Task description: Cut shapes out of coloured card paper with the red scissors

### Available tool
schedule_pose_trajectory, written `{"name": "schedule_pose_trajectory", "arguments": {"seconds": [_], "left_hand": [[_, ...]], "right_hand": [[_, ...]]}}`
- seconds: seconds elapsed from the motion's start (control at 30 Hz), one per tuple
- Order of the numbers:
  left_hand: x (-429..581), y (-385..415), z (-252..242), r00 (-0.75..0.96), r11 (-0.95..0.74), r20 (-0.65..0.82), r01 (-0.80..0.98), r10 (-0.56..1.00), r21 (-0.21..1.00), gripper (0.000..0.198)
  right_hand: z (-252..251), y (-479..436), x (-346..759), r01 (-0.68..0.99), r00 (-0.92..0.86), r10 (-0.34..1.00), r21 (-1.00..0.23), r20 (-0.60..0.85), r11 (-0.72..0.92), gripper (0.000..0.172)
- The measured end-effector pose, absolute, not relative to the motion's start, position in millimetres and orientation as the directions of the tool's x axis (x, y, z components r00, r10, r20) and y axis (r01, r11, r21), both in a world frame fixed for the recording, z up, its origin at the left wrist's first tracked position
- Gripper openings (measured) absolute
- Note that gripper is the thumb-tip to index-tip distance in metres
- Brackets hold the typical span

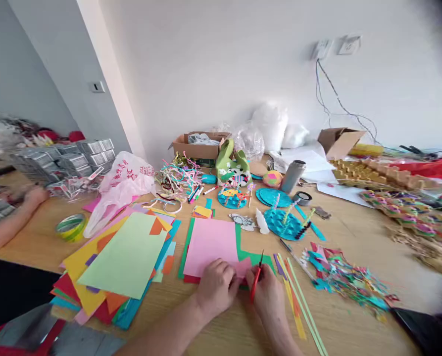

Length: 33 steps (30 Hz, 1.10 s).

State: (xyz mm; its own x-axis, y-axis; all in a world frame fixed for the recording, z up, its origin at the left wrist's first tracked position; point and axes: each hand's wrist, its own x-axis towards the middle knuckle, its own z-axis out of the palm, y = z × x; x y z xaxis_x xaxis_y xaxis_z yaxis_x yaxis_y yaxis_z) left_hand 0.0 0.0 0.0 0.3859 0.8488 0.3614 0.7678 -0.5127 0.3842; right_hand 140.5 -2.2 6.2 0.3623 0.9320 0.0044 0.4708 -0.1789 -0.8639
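My left hand (218, 287) is closed, its fingertips pinching the near edge of a small pink paper piece (242, 267). My right hand (270, 292) is closed around red-handled scissors (256, 283), their dark tip pointing away from me. Its fingertips also touch the right side of the small pink piece. Just beyond my left hand lies a large pink sheet (211, 242), stacked over green paper (263, 260) and a red sheet. Narrow coloured paper strips (302, 296) lie right of my right hand.
A fanned stack of coloured paper (127, 254) lies left, near green-yellow tape (71, 227). Paper scraps (347, 277) are heaped right. Blue discs (284, 222), a grey bottle (293, 176), pipe cleaners (178, 175) and a green felt bag (232, 165) stand behind. Another person's arm (13, 217) rests far left.
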Motion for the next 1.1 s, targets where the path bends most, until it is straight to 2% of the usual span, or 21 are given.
{"name": "schedule_pose_trajectory", "arguments": {"seconds": [0.23, 0.3, 0.37, 0.43, 0.47, 0.53, 0.6, 0.63, 0.7, 0.8, 0.87, 0.93, 1.0, 1.03, 1.1], "left_hand": [[-15, -19, 32, 0.298, -0.453, 0.358, 0.728, 0.885, 0.514, 0.01], [-29, -28, 37, 0.252, -0.427, 0.365, 0.716, 0.896, 0.553, 0.014], [-44, -37, 38, 0.157, -0.342, 0.338, 0.72, 0.928, 0.604, 0.026], [-58, -47, 35, 0.018, -0.173, 0.224, 0.698, 0.974, 0.695, 0.038], [-64, -52, 33, -0.048, -0.063, 0.121, 0.635, 0.991, 0.77, 0.043], [-73, -60, 29, -0.102, 0.211, -0.186, 0.372, 0.977, 0.904, 0.049], [-78, -65, 28, -0.08, 0.5, -0.496, 0.04, 0.865, 0.865, 0.054], [-80, -66, 29, -0.025, 0.583, -0.588, -0.105, 0.808, 0.806, 0.055], [-84, -64, 34, 0.112, 0.641, -0.644, -0.321, 0.757, 0.697, 0.06], [-88, -57, 44, 0.265, 0.622, -0.587, -0.538, 0.765, 0.569, 0.067], [-88, -50, 48, 0.314, 0.611, -0.56, -0.624, 0.767, 0.488, 0.062], [-86, -44, 47, 0.303, 0.605, -0.575, -0.652, 0.76, 0.457, 0.044], [-81, -38, 42, 0.264, 0.611, -0.602, -0.62, 0.754, 0.492, 0.028], [-78, -35, 39, 0.249, 0.614, -0.604, -0.588, 0.757, 0.526, 0.027], [-72, -31, 34, 0.242, 0.603, -0.572, -0.52, 0.783, 0.605, 0.038]], "right_hand": [[13, -10, 149, 0.396, 0.349, 0.937, -0.911, 0.033, -0.116, 0.026], [15, -13, 153, 0.295, 0.35, 0.937, -0.948, -0.007, -0.118, 0.03], [18, -16, 155, 0.179, 0.341, 0.938, -0.975, -0.065, -0.133, 0.032], [22, -18, 156, 0.1, 0.327, 0.94, -0.986, -0.095, -0.134, 0.032], [25, -20, 156, 0.07, 0.324, 0.941, -0.989, -0.099, -0.128, 0.032], [31, -22, 155, 0.036, 0.306, 0.947, -0.993, -0.098, -0.115, 0.031], [36, -25, 154, 0.009, 0.28, 0.955, -0.994, -0.101, -0.108, 0.031], [38, -28, 154, -0.003, 0.264, 0.959, -0.994, -0.103, -0.106, 0.031], [42, -34, 155, -0.023, 0.237, 0.966, -0.995, -0.1, -0.098, 0.03], [45, -47, 162, -0.056, 0.22, 0.969, -0.994, -0.108, -0.098, 0.029], [46, -56, 169, -0.077, 0.239, 0.963, -0.991, -0.125, -0.109, 0.029], [46, -65, 175, -0.069, 0.262, 0.956, -0.99, -0.135, -0.121, 0.03], [45, -73, 179, -0.04, 0.286, 0.948, -0.99, -0.138, -0.132, 0.03], [44, -77, 180, -0.024, 0.294, 0.946, -0.99, -0.14, -0.139, 0.03], [41, -82, 182, 0.002, 0.304, 0.942, -0.988, -0.144, -0.152, 0.029]]}}
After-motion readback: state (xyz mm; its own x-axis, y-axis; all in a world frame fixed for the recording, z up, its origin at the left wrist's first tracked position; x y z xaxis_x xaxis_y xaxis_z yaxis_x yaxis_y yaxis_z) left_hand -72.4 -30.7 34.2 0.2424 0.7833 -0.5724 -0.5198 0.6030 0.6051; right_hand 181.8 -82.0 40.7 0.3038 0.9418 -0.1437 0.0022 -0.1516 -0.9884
